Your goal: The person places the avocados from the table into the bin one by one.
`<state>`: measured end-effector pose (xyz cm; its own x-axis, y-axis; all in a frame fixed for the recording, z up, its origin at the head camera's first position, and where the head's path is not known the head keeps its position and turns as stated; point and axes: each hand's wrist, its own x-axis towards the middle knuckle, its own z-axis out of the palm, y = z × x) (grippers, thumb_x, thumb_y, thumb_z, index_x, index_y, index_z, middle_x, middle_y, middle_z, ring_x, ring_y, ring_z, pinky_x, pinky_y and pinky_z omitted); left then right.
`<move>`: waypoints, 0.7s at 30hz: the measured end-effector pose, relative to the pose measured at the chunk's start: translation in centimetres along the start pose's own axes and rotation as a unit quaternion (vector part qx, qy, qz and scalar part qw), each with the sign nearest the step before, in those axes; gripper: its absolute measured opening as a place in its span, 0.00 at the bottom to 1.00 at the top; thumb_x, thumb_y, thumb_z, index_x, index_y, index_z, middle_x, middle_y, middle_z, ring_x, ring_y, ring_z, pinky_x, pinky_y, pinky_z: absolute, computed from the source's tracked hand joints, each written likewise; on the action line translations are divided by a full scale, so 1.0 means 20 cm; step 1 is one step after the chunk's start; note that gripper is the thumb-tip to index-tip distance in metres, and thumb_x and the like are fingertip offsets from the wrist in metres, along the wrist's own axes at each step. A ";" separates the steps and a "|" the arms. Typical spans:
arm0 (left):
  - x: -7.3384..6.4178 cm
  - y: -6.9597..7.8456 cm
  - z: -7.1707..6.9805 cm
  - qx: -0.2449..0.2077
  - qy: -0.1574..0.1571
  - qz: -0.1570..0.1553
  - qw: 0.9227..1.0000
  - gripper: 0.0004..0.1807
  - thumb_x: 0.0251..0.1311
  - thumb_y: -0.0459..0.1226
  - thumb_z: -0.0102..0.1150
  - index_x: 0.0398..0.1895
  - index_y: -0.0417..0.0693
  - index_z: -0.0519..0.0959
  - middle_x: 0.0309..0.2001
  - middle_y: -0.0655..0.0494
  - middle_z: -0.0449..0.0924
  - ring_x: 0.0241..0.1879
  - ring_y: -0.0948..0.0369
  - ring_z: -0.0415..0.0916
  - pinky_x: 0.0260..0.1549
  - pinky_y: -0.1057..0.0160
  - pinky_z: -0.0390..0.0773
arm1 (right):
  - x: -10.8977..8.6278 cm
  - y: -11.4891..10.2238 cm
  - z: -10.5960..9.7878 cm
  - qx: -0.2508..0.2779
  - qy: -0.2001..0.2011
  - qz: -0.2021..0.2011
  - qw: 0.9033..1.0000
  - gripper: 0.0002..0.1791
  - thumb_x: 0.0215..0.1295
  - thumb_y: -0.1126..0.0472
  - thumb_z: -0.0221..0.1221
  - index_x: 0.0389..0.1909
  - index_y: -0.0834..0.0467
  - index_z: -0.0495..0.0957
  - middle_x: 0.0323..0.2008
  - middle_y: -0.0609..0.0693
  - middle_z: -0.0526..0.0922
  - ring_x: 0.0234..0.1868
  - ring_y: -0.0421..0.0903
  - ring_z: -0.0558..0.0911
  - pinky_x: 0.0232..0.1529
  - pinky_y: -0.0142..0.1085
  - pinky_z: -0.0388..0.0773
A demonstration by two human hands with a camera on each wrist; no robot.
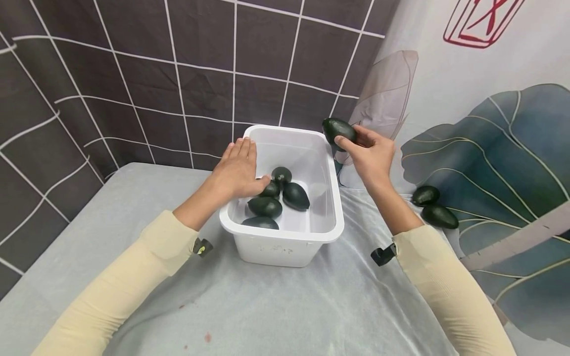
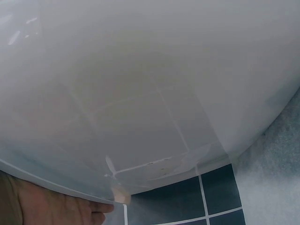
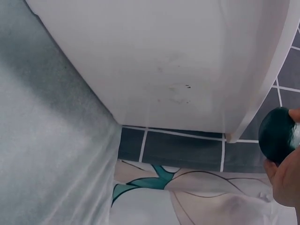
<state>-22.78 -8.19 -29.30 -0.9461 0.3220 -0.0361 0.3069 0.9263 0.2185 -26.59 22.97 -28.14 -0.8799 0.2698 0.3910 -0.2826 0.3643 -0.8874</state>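
Note:
A dark green avocado (image 1: 338,132) is pinched between the thumb and fingers of my right hand (image 1: 373,153), just beyond the right rim of a white plastic tub (image 1: 285,242). The right wrist view shows that avocado (image 3: 276,133) beside the tub's outer wall (image 3: 173,70). My left hand (image 1: 236,170) rests with straight fingers on the tub's left rim, thumb reaching inward. Several avocados lie inside the tub, among them one at the right (image 1: 296,196) and one nearer the front (image 1: 264,207). In the left wrist view the tub's wall (image 2: 140,93) hides most of the left hand (image 2: 51,206).
Two more avocados (image 1: 439,216) lie together at the right, by the patterned cloth. A grey cloth (image 1: 285,306) covers the table under the tub. Behind stands a dark tiled-pattern backdrop (image 1: 205,94), close to the tub's far side.

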 end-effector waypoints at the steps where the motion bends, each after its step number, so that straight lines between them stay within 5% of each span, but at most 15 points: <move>1: 0.00 0.00 0.00 0.000 -0.001 0.000 1.000 0.56 0.80 0.57 0.47 0.91 0.27 0.38 0.93 0.30 0.33 0.94 0.37 0.31 0.94 0.41 0.35 | 0.00 0.00 0.01 -0.001 -0.001 -0.001 1.000 0.32 0.61 0.56 0.82 0.66 0.59 0.89 0.61 0.61 0.93 0.58 0.44 0.94 0.61 0.30 0.89; 21: 0.01 0.00 0.00 0.000 -0.004 -0.005 1.000 0.56 0.80 0.57 0.46 0.91 0.27 0.38 0.93 0.31 0.33 0.94 0.37 0.31 0.94 0.42 0.34 | -0.03 -0.03 0.13 -0.025 -0.039 -0.010 0.999 0.32 0.60 0.52 0.84 0.65 0.59 0.91 0.57 0.60 0.95 0.52 0.40 0.94 0.52 0.24 0.88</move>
<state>-22.90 -8.21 -29.24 -0.9482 0.3141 -0.0468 0.2973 0.9297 0.2175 -26.82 20.28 -28.48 -0.9020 0.1917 0.3868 -0.2832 0.4135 -0.8653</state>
